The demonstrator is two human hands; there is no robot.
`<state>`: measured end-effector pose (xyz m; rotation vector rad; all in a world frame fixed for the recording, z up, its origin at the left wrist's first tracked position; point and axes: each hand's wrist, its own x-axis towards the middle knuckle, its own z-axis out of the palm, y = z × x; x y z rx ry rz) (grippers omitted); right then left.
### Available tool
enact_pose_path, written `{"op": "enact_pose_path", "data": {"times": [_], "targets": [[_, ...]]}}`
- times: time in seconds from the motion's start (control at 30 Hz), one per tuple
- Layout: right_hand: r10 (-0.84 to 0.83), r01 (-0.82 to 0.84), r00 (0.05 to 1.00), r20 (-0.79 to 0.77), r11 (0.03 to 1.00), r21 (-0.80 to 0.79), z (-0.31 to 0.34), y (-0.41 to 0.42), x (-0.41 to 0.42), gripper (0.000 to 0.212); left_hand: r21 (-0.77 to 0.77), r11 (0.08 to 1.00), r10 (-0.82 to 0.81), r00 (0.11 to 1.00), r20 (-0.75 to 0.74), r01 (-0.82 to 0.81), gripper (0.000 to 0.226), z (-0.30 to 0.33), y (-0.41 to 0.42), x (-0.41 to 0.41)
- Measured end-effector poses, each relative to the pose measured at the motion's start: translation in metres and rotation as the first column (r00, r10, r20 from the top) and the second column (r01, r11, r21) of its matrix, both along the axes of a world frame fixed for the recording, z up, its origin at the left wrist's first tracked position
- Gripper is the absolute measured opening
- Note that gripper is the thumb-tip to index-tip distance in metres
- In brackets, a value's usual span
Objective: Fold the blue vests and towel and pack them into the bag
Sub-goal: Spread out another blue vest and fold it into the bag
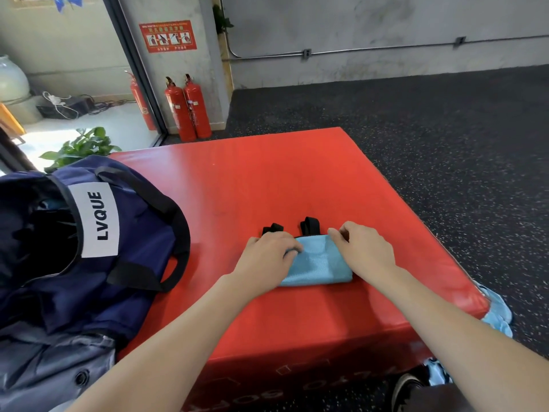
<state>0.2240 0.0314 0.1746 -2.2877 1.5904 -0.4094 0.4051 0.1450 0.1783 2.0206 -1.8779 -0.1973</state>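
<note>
While both hands grip it, the folded blue vest point(319, 263) lies on the red mat point(267, 179). Left hand point(267, 257) and right hand point(367, 248) fingers curl on its ends. Navy bag point(124, 233) open at left.

both hands point(269, 257) point(364, 248) grip folded vest point(319, 263) on red mat point(267, 179).

Stood on dark speckled rubber flooring point(416, 120), under a grey concrete wall point(356, 19) crossed by a thin metal conduit point(371, 49). Lit by daylight through a glass door point(74, 55) at the left. Held two red fire extinguishers point(187, 108) beneath a red instruction sign point(168, 36), near a leafy green plant point(83, 147).
</note>
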Motion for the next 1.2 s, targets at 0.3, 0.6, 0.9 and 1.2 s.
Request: {"op": "enact_pose_path", "data": {"times": [0.3,0.6,0.9,1.2], "targets": [[0.033,-0.034,0.999,0.035,0.999,0.034,0.01,0.018,0.0,0.035,0.122,0.959,0.243,0.964,0.109,-0.256,0.032,0.016,0.021,-0.016],[0.134,-0.183,0.973,0.188,0.944,0.274,0.006,0.026,0.006,0.043,0.198,0.956,0.261,0.936,-0.238,-0.216,0.026,0.014,0.034,-0.026],[0.1,-0.384,0.834,0.543,0.811,0.441,0.01,0.031,0.006,0.025,0.022,0.993,0.121,0.942,-0.313,-0.12,0.032,0.015,0.029,0.012],[0.134,-0.561,0.728,0.673,0.68,0.472,0.023,0.029,-0.003,0.025,0.124,0.988,0.041,0.623,-0.781,0.091,0.022,0.038,0.035,0.042]]}}
